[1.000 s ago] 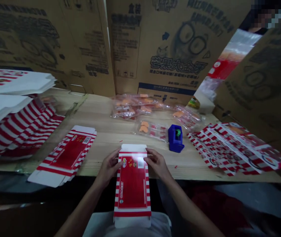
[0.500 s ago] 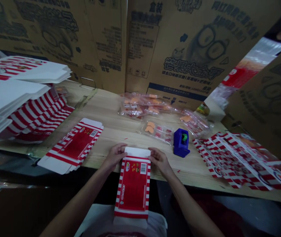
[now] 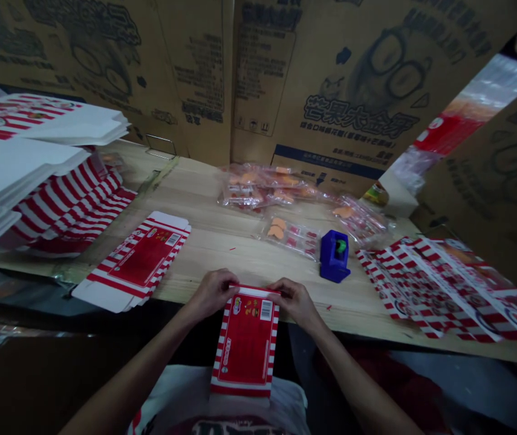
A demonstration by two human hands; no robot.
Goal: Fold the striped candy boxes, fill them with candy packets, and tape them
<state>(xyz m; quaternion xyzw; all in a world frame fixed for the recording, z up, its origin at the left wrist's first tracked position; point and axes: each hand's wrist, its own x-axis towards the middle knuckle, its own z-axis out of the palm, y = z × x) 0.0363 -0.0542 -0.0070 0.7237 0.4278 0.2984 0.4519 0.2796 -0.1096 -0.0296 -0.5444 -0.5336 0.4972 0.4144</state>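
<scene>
A flattened red-and-white striped carton (image 3: 245, 344) hangs off the table's front edge toward my lap, with a barcode and small printed pictures near its far end. My left hand (image 3: 214, 294) and my right hand (image 3: 295, 303) both pinch that far end from either side. The white end flap no longer shows there and looks folded under my fingers. A second flat striped carton (image 3: 143, 260) lies on the table to the left of my left hand, not touching it.
Striped flat cartons are stacked at left (image 3: 68, 205) and fanned at right (image 3: 444, 290) on the wooden table (image 3: 213, 241). Behind lie plastic bags of orange pieces (image 3: 258, 187) and a blue plastic holder (image 3: 334, 257). Printed cardboard sheets (image 3: 331, 78) stand along the back.
The white flap at the carton's far end has folded out of sight under my fingers. My hands have drawn closer together on that edge, and the view has tilted slightly.
</scene>
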